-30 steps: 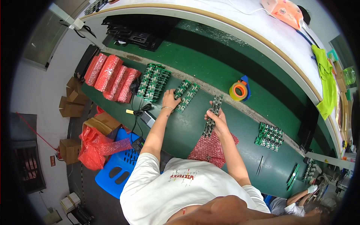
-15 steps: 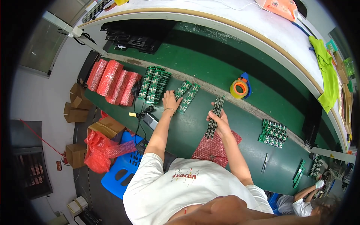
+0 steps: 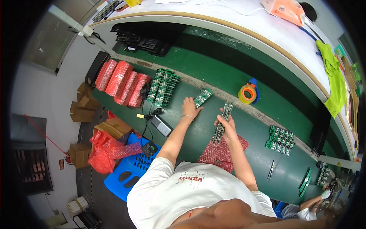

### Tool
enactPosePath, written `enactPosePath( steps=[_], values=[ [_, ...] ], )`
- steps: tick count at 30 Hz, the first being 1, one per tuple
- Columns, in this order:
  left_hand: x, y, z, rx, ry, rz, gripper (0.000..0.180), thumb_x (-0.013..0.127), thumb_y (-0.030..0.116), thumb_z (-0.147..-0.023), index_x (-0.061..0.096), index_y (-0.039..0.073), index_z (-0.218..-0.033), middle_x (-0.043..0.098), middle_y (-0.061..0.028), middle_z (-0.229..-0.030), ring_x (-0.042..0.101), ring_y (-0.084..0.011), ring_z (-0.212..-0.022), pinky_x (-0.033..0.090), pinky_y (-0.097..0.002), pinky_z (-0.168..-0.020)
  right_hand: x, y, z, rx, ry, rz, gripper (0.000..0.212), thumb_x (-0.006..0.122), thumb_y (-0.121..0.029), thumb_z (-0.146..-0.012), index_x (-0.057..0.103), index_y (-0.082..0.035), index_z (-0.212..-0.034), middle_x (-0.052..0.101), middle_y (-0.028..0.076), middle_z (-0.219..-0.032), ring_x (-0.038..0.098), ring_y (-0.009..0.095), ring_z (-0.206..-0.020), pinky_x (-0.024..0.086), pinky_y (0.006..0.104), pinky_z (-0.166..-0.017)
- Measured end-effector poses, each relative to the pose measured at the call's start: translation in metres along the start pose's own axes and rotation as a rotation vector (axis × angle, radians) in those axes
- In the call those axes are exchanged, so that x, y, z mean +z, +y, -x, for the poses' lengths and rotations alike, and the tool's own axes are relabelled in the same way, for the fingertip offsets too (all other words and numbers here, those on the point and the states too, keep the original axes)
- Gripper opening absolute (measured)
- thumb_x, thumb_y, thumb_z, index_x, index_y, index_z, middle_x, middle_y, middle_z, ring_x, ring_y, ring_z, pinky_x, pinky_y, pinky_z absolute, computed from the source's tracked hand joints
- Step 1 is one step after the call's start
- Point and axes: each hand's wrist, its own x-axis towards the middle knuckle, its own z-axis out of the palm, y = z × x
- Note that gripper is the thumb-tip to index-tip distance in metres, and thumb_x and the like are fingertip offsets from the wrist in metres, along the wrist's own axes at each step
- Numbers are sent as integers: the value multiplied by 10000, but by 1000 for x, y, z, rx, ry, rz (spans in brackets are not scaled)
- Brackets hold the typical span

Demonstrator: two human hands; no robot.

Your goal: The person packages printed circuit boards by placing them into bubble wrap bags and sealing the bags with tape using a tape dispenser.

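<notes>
My right hand point(image 3: 229, 130) is closed around a small stack of long, narrow circuit boards point(image 3: 222, 123), held tilted above the table, thumb on top. To the left, my left hand point(image 3: 190, 108) is low over the table, its fingers and thumb around the near end of a green circuit board strip point(image 3: 203, 96). That hand hides the strip's lower end, so I cannot tell whether one strip or two lie there. A larger block of green circuit boards point(image 3: 163, 87) sits left of my left hand. Beneath my right forearm lies red bubble wrap point(image 3: 219, 155).
Rolls in red bubble wrap point(image 3: 121, 78) lie at the far left. A tape dispenser point(image 3: 248, 93) stands at the back. Right are another group of boards point(image 3: 280, 140) and tweezers point(image 3: 270, 170). A corded grey device point(image 3: 161, 126) lies by my left arm. A co-worker's gloved hand point(image 3: 326, 194) shows lower right.
My left hand has moved right along the table. The two separate strips beside it now show as one shorter piece. My right hand still holds its stack, and the view has shifted slightly.
</notes>
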Motion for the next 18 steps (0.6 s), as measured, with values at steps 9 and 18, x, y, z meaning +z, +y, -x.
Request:
enactPosePath(
  steps=[9, 18],
  values=[
    [-37, 55, 9, -427, -506, 867, 631, 698, 396, -807, 490, -78, -1169, 587, -210, -999, 579, -262, -851, 471, -364, -795, -1, 10, -54, 53, 165, -100, 503, 691, -153, -845, 471, -37, -1281, 616, 93, -956, 611, 172, -811, 515, 274, -707],
    [-31, 75, 43, -47, -317, 476, 636, 595, 507, -848, 540, -63, -1124, 597, -225, -937, 557, -343, -889, 458, -387, -815, -7, 12, -110, 176, -126, 151, 532, 720, -108, -787, 471, -19, -1248, 625, 141, -1036, 618, 208, -873, 514, 297, -755]
  ],
)
